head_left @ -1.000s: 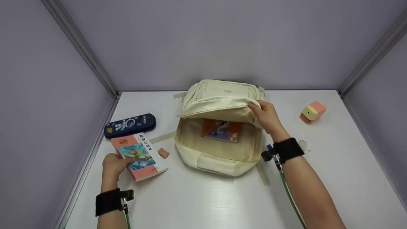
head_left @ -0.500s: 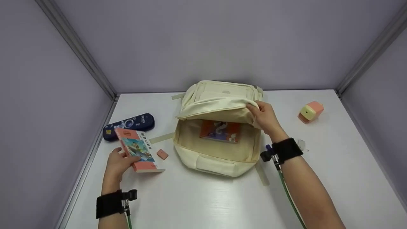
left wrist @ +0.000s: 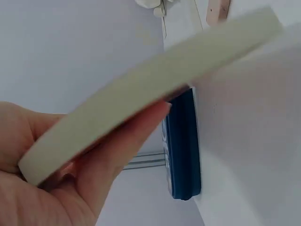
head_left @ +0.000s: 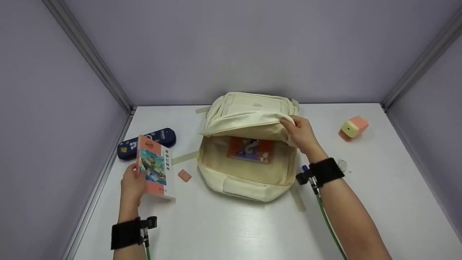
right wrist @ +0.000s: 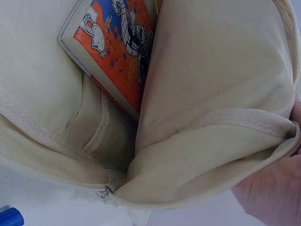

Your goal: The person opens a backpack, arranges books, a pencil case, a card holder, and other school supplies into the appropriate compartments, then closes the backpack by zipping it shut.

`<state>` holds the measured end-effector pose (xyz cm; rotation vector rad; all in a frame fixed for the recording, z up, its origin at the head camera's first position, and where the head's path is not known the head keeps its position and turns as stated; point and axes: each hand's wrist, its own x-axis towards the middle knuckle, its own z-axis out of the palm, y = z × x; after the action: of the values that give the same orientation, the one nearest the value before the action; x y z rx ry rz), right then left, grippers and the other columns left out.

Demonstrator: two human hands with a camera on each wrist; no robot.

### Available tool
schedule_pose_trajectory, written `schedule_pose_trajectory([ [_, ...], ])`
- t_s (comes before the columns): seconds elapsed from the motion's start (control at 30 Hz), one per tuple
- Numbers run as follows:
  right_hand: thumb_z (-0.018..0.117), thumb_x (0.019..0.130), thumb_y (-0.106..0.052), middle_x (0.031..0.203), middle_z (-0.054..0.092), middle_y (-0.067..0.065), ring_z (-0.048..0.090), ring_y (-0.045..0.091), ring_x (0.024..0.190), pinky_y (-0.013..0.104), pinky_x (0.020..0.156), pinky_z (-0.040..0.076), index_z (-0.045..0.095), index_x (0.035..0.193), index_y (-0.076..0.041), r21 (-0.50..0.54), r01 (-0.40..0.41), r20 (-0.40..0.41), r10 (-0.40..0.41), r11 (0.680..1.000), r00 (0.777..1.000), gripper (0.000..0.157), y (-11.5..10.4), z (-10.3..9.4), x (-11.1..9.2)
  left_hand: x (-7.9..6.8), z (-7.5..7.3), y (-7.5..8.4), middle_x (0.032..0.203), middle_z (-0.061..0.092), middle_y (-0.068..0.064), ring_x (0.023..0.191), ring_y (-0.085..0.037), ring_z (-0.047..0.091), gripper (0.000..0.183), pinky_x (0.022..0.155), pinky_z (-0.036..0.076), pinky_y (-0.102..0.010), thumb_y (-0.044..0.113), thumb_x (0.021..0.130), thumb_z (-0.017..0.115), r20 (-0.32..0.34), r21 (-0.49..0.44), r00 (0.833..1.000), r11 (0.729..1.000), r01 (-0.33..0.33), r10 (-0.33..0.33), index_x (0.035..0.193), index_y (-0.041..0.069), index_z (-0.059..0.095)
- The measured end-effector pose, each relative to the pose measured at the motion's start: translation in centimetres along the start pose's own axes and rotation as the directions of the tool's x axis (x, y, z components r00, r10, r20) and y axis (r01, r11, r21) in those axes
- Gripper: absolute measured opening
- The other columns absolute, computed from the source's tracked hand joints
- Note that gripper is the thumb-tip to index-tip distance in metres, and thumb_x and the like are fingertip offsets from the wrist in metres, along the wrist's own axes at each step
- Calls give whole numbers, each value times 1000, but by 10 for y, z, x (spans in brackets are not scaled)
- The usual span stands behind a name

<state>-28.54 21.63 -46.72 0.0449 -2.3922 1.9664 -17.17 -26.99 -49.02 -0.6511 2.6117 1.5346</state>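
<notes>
My left hand [head_left: 133, 184] grips a pink and white book [head_left: 153, 164] by its left edge, thumb on the cover. The left wrist view shows the page edges of this book [left wrist: 150, 89] between thumb and fingers, held off the table. A cream backpack [head_left: 245, 189] lies unzipped in the middle. My right hand [head_left: 301, 133] pinches the backpack's front flap [head_left: 249, 119] at its right end and holds it up. Inside the bag lies an orange book [head_left: 249, 148], partly under the flap; its cover with white cartoon figures shows in the right wrist view.
A navy pencil case [head_left: 164, 137] lies behind the held book, partly covered by it. Between book and bag is a small pink eraser-like block [head_left: 184, 175]. A pink and yellow pencil sharpener [head_left: 353, 128] stands at the right. A small clear object [head_left: 342, 165] lies near my right wrist.
My left hand has lifted the pink and white book off the table and turned it more upright, and the book now overlaps the pencil case. The right hand keeps holding the flap.
</notes>
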Motion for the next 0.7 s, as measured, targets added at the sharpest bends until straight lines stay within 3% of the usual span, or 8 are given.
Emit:
schedule_pose_trajectory([
  [0.1, 63, 98, -26, 69, 49, -1, 49, 10, 63, 25, 54, 46, 59, 87, 3, -8, 7, -6, -7, 1000, 1000, 32, 1, 1, -1, 1, 0, 1, 139, 43, -32, 118, -38, 52, 53, 87, 47, -43, 13, 104, 37, -66, -77, 998, 997, -10, 5, 151, -6, 23],
  [0.2, 64, 98, -25, 70, 50, -1, 49, 10, 64, 24, 54, 45, 59, 87, 3, -7, 15, -14, -15, 1000, 1000, 30, 1, 1, -1, 2, -1, 5, 132, 48, -29, 105, -28, 57, 54, 72, 49, -31, 14, 103, 42, -113, -178, 994, 984, -10, -10, 151, -4, 26],
  [0.33, 63, 98, -25, 70, 50, -1, 50, 10, 64, 23, 55, 43, 60, 88, 3, -13, 19, -17, -19, 1000, 1000, 29, 1, 0, 1, 2, -3, 13, 117, 53, -17, 82, -12, 60, 59, 56, 47, -23, 13, 99, 53, -125, -344, 991, 939, -3, -43, 152, 3, 29],
  [0.53, 61, 99, -24, 69, 49, -2, 49, 11, 65, 25, 57, 43, 59, 93, 7, -7, -3, 33, 3, 1000, 999, 31, -12, -2, 2, -1, -2, 30, 114, 50, -14, 85, -12, 64, 62, 65, 55, -25, 4, 96, 57, -91, -556, 996, 829, -57, 7, 151, 9, 31],
  [0.7, 63, 98, -25, 67, 48, -4, 47, 10, 65, 23, 58, 40, 59, 86, 2, -29, 15, 24, -14, 999, 1000, 30, -12, -4, 9, -7, 0, 44, 121, 50, -13, 92, -16, 66, 64, 71, 57, -28, -1, 95, 58, -49, -706, 998, 705, -63, 41, 152, 9, 30],
])
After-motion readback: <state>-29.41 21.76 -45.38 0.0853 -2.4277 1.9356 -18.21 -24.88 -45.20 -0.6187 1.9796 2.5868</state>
